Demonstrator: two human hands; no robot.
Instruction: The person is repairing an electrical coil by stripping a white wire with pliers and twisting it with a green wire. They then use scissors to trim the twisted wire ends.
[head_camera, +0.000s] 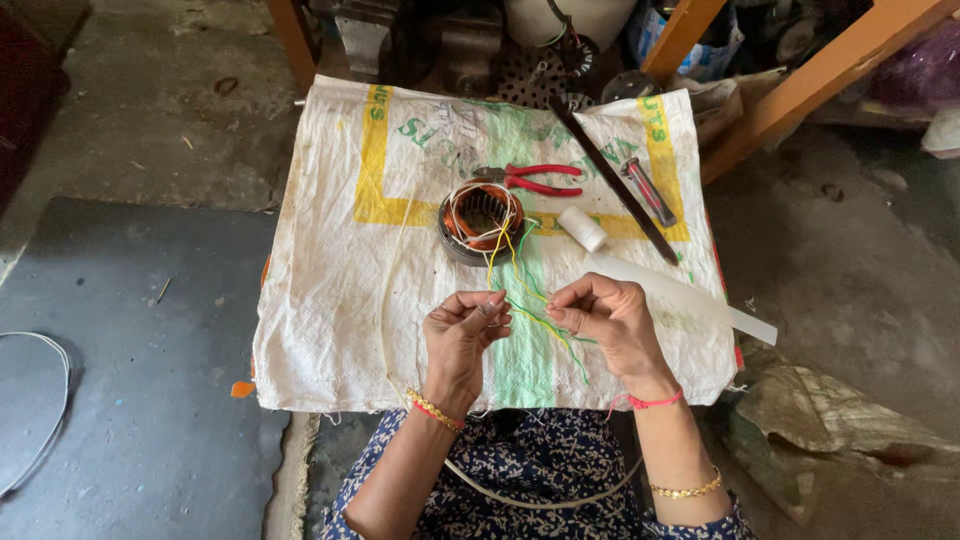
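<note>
A rough grey concrete floor (150, 130), and on it a low counter covered by a white woven sack (330, 290) with a yellow band along its left and far sides and a green stripe down the middle; faded green print runs across its far part. At the centre sits a round motor stator (481, 221), dark metal ring wound with orange copper coil, and thin yellow and green lead wires (525, 290) trail from it toward the person. Both hands are on those wires: the left hand (462, 335) has thumb and fingertips pinched together on a wire end, the right hand (605, 318) pinches the strands too, fingers curled in, and the two hands sit close together just near of the stator. Behind the stator lie red-handled pliers (530, 179); to their right a long dark flat bar (612, 182) lies diagonally, with a small red-and-silver tool (650, 192) beside it. A white spool of thread (581, 228) rests just right of the stator, and a long white strip (690, 295) runs off the counter's right edge. Orange wooden beams (800, 85) lean at the top right
</note>
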